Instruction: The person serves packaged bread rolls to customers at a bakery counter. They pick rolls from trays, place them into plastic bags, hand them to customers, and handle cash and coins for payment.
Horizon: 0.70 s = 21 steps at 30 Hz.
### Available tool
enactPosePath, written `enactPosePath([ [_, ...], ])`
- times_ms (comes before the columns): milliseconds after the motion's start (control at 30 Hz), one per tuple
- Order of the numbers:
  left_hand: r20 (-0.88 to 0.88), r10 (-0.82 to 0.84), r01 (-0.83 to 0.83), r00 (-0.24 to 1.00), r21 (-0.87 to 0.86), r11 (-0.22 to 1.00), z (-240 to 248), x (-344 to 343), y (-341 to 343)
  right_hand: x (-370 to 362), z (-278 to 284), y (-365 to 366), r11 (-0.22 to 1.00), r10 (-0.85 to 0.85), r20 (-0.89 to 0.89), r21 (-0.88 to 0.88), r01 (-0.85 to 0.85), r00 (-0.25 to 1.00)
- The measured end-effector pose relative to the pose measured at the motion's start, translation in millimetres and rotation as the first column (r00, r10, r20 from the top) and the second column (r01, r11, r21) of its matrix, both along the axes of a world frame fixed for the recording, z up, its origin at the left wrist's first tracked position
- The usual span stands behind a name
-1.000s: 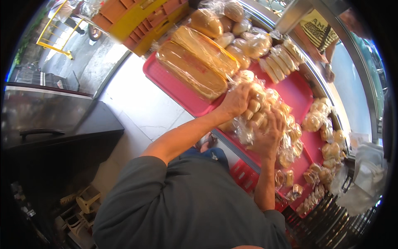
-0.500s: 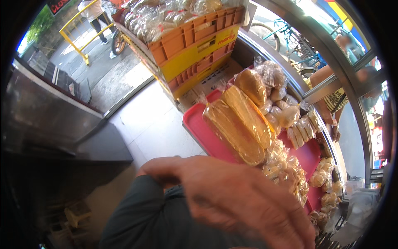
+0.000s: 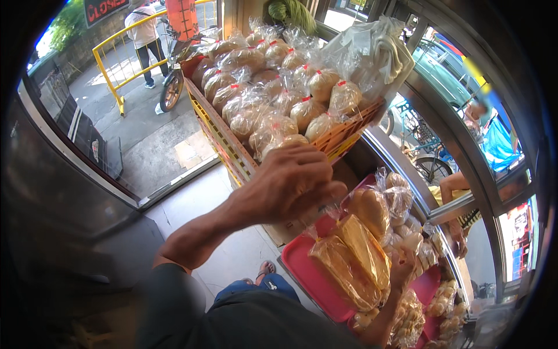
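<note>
My left hand (image 3: pixel 290 183) is raised at the near corner of a crate (image 3: pixel 247 168) of bagged round buns (image 3: pixel 282 96). Its fingers are curled closed; whatever they may hold is hidden. Below it, two long loaves in clear wrap, a nearer one (image 3: pixel 343 270) and a farther one (image 3: pixel 366 247), lie side by side on a red tray (image 3: pixel 299 256). Beside the farther loaf's right side is my right hand (image 3: pixel 402 266), among bagged bread. Its fingers blend into the shiny wrapping, so its grip is unclear.
More bagged bread (image 3: pixel 372 209) and small rolls (image 3: pixel 410 317) fill the tray's right side. White plastic bags (image 3: pixel 378 52) hang at the crate's back right. A metal-framed window (image 3: pixel 465 203) runs along the right. A doorway at left opens onto a street with a yellow barrier (image 3: pixel 116 70).
My left hand has moved up and away from the foreground to the crate corner, its fingers now curled. My right hand has come into view by the loaves. The view has shifted toward the crate.
</note>
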<state>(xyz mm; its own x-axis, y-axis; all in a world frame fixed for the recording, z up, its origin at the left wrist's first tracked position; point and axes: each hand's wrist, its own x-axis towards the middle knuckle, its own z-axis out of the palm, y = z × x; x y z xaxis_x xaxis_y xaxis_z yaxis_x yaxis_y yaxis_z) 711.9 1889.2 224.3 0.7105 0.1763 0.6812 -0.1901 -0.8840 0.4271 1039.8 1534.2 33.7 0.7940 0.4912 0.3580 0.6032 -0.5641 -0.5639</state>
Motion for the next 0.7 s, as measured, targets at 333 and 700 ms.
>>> enactPosePath([
  [333,-0.185,0.491,-0.461,0.851,0.182,0.869,16,-3,348,-66,35,235,0.910,0.367,0.034,0.194,-0.367,0.930],
  [700,-0.150,0.237,-0.173,0.960,0.345,0.922,42,150,608,-99,112,396,0.790,0.321,-0.159,0.588,-0.172,0.934],
])
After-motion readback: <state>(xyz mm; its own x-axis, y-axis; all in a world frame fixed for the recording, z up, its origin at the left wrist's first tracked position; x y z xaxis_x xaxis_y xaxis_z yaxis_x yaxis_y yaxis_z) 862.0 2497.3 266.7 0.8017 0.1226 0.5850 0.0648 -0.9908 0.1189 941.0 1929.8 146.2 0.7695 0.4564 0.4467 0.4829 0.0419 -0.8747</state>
